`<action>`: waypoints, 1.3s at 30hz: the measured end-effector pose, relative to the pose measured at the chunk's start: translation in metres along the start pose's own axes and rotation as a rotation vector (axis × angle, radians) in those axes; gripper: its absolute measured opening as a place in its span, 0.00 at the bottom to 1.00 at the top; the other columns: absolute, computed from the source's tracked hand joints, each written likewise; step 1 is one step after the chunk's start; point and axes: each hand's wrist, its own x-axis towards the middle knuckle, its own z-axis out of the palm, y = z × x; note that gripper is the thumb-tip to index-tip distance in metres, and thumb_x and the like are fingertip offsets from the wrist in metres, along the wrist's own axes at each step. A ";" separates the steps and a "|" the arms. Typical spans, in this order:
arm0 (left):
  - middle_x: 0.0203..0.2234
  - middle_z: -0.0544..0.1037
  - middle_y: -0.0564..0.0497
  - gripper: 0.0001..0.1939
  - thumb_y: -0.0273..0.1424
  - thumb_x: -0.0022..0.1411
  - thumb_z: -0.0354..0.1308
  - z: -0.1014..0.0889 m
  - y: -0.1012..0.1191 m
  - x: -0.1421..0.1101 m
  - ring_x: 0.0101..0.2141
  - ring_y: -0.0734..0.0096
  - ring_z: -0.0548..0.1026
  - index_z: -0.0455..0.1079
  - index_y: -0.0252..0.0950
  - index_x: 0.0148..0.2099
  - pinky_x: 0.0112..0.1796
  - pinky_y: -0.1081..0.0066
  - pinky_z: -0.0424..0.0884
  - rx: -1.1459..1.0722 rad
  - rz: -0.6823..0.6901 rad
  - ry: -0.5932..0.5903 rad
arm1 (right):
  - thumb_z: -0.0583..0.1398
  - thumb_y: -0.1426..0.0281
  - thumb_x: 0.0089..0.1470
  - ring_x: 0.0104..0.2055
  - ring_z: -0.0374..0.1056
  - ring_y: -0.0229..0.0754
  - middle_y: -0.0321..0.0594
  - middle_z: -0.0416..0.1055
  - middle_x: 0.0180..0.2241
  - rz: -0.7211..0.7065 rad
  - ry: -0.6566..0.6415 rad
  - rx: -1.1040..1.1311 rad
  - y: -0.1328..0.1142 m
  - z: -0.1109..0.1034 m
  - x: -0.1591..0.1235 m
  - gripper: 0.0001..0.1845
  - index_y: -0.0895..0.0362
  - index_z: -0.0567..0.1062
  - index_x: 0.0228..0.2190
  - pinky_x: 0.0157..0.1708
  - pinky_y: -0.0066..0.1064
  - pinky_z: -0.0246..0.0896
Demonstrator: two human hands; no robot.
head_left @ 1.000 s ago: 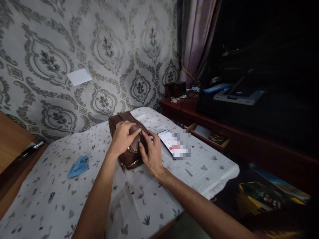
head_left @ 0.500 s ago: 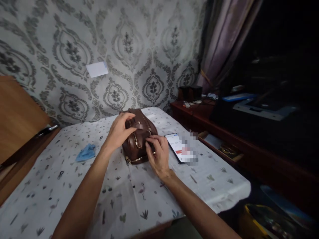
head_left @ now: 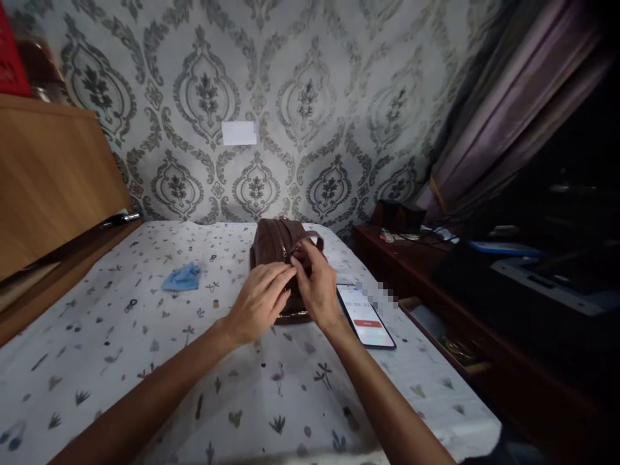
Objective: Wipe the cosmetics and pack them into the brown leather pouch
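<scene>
A brown leather bag [head_left: 265,237] with gold-toned zippers and a strap handle [head_left: 317,237] sits on the patterned white tablecloth. My left hand [head_left: 259,300] is closed at the near left side of the bag, fingers pressed together against it. Thumb and fingers of my right hand [head_left: 317,284] pinch at the bag's top by the zipper, just below the handle. The exact spot they grip is hidden between the fingertips. To the right of the bag lies a phone [head_left: 365,316] with a lit screen.
A crumpled blue cloth [head_left: 183,278] lies left of the bag. The wooden cabinet [head_left: 53,174] borders the table on the left. At the right stand a dark red desk [head_left: 372,236] and an open drawer [head_left: 443,339]. A patterned wall closes off the back.
The view has swung left. My left hand has moved from the handle to the bag's near side. My right hand has gone from the near zipper up toward the handle.
</scene>
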 end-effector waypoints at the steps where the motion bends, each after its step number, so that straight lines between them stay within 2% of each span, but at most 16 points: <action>1: 0.53 0.76 0.40 0.20 0.25 0.71 0.48 0.002 -0.002 -0.004 0.56 0.57 0.72 0.62 0.36 0.63 0.57 0.54 0.70 0.035 0.023 0.001 | 0.57 0.63 0.62 0.43 0.75 0.50 0.49 0.78 0.45 0.012 0.003 0.032 0.001 0.001 0.003 0.19 0.57 0.76 0.51 0.44 0.44 0.72; 6: 0.55 0.76 0.36 0.18 0.25 0.71 0.50 0.012 -0.009 -0.017 0.61 0.52 0.70 0.65 0.29 0.61 0.58 0.51 0.69 0.175 0.111 -0.010 | 0.61 0.59 0.58 0.37 0.75 0.45 0.47 0.80 0.44 0.120 -0.002 0.159 0.003 0.002 0.014 0.20 0.57 0.77 0.48 0.40 0.39 0.73; 10: 0.56 0.76 0.37 0.18 0.24 0.71 0.49 0.015 -0.014 -0.022 0.61 0.54 0.70 0.66 0.28 0.61 0.57 0.52 0.70 0.270 0.163 -0.025 | 0.63 0.64 0.55 0.31 0.73 0.42 0.48 0.80 0.44 0.177 -0.076 0.135 0.006 0.006 0.025 0.23 0.59 0.75 0.52 0.36 0.38 0.72; 12: 0.57 0.76 0.37 0.19 0.24 0.71 0.48 0.016 -0.017 -0.025 0.62 0.55 0.69 0.65 0.29 0.62 0.58 0.52 0.69 0.301 0.178 -0.032 | 0.62 0.68 0.54 0.28 0.72 0.39 0.47 0.79 0.43 0.179 -0.136 0.110 0.008 0.006 0.032 0.27 0.60 0.72 0.56 0.34 0.37 0.71; 15: 0.58 0.75 0.38 0.20 0.23 0.71 0.48 0.017 -0.019 -0.028 0.64 0.56 0.67 0.65 0.29 0.63 0.59 0.53 0.68 0.338 0.200 -0.033 | 0.60 0.74 0.55 0.27 0.69 0.37 0.42 0.75 0.41 0.093 -0.293 0.015 0.004 0.001 0.043 0.30 0.57 0.69 0.59 0.34 0.34 0.70; 17: 0.58 0.76 0.38 0.19 0.22 0.71 0.48 0.016 -0.021 -0.029 0.64 0.56 0.67 0.67 0.28 0.61 0.60 0.54 0.68 0.358 0.223 -0.025 | 0.58 0.77 0.57 0.31 0.70 0.38 0.41 0.73 0.39 0.026 -0.417 -0.119 -0.004 -0.006 0.049 0.26 0.55 0.73 0.56 0.37 0.34 0.69; 19: 0.57 0.76 0.38 0.18 0.22 0.71 0.48 0.015 -0.023 -0.030 0.64 0.56 0.66 0.68 0.28 0.60 0.60 0.55 0.68 0.357 0.242 -0.014 | 0.58 0.77 0.59 0.35 0.71 0.42 0.44 0.71 0.41 -0.001 -0.483 -0.297 -0.016 -0.012 0.054 0.19 0.54 0.77 0.51 0.38 0.35 0.68; 23: 0.59 0.74 0.37 0.22 0.22 0.71 0.49 0.013 -0.025 -0.032 0.66 0.56 0.63 0.63 0.30 0.66 0.60 0.53 0.68 0.288 0.232 -0.013 | 0.64 0.68 0.59 0.45 0.70 0.54 0.50 0.69 0.46 -0.031 -0.445 -0.604 -0.037 -0.020 0.055 0.07 0.53 0.79 0.41 0.38 0.42 0.68; 26: 0.61 0.72 0.37 0.25 0.23 0.71 0.49 0.013 -0.028 -0.033 0.66 0.54 0.63 0.61 0.33 0.68 0.60 0.52 0.68 0.233 0.218 -0.034 | 0.67 0.64 0.56 0.54 0.64 0.62 0.52 0.70 0.50 -0.139 -0.332 -0.682 -0.041 -0.021 0.049 0.06 0.52 0.78 0.33 0.48 0.53 0.66; 29: 0.62 0.71 0.37 0.25 0.22 0.70 0.51 0.015 -0.030 -0.034 0.66 0.52 0.63 0.62 0.34 0.68 0.61 0.52 0.67 0.220 0.229 -0.035 | 0.66 0.67 0.57 0.50 0.67 0.58 0.47 0.76 0.44 -0.206 -0.279 -0.671 -0.040 -0.019 0.039 0.04 0.50 0.75 0.32 0.53 0.56 0.61; 32: 0.61 0.71 0.36 0.24 0.21 0.69 0.54 0.017 -0.030 -0.034 0.66 0.50 0.63 0.65 0.34 0.65 0.61 0.52 0.67 0.225 0.248 -0.003 | 0.64 0.72 0.58 0.45 0.69 0.57 0.46 0.78 0.35 -0.210 -0.298 -0.694 -0.041 -0.019 0.031 0.03 0.52 0.75 0.34 0.50 0.55 0.60; 36: 0.59 0.72 0.34 0.19 0.20 0.67 0.56 0.019 -0.029 -0.033 0.66 0.48 0.63 0.69 0.31 0.60 0.61 0.51 0.67 0.247 0.267 0.009 | 0.62 0.73 0.59 0.43 0.69 0.54 0.46 0.79 0.35 -0.219 -0.311 -0.680 -0.045 -0.021 0.025 0.02 0.55 0.75 0.34 0.45 0.48 0.59; 39: 0.58 0.73 0.33 0.14 0.20 0.65 0.58 0.019 -0.028 -0.031 0.65 0.47 0.64 0.72 0.29 0.53 0.61 0.52 0.67 0.241 0.286 0.031 | 0.58 0.74 0.62 0.43 0.69 0.50 0.44 0.78 0.35 -0.234 -0.300 -0.661 -0.046 -0.020 0.021 0.07 0.55 0.76 0.33 0.46 0.46 0.56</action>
